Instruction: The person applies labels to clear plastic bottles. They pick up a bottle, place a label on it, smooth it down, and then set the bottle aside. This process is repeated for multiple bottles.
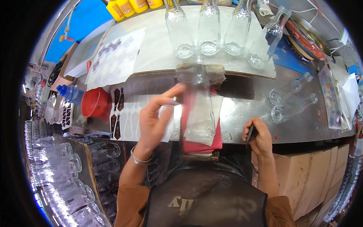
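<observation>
A clear glass bottle (200, 117) lies in front of me on a pale cloth (218, 108) over a red one (216, 145). Its neck end rests toward a rolled beige towel (216, 74). Just left of the bottle, my left hand (153, 119) is raised with its fingers apart, the fingertips blurred by motion. A small greyish patch by those fingertips is too smeared to name. To the right of the bottle, at the table's near edge, my right hand (260, 138) is closed round a small dark flat scraper (250, 133).
Several clear bottles (210, 34) stand on a white board (155, 56); two more (294, 109) lie at right. A decal sheet (128, 121), red bowl (94, 103) and printed paper (117, 56) are at left. Bottle stacks (60, 162) and cardboard boxes (306, 170) flank me below.
</observation>
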Demonstrator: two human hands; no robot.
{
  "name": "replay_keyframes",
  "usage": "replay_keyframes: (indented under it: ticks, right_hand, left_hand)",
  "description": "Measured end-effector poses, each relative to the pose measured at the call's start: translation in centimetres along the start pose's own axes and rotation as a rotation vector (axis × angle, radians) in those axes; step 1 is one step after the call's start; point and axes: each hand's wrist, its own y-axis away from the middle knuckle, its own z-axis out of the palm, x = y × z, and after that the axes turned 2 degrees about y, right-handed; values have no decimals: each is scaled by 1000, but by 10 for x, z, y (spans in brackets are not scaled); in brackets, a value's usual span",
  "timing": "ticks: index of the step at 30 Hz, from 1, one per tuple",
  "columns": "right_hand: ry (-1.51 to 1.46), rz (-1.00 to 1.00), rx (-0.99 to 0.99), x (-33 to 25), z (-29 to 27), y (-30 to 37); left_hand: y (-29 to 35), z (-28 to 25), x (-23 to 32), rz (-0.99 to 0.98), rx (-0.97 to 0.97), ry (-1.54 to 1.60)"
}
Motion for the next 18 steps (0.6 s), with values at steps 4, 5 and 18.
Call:
replay_keyframes:
  ticks: [4, 5, 18]
  right_hand:
    - [162, 48, -89, -15, 20, -4]
    - [193, 73, -71, -18, 24, -6]
    - [715, -203, -168, -24, 97, -91]
  left_hand:
    - [-15, 25, 9, 419, -321, -618]
    - [-10, 27, 3, 414, -347, -620]
    - [-7, 35, -11, 34, -98, -400]
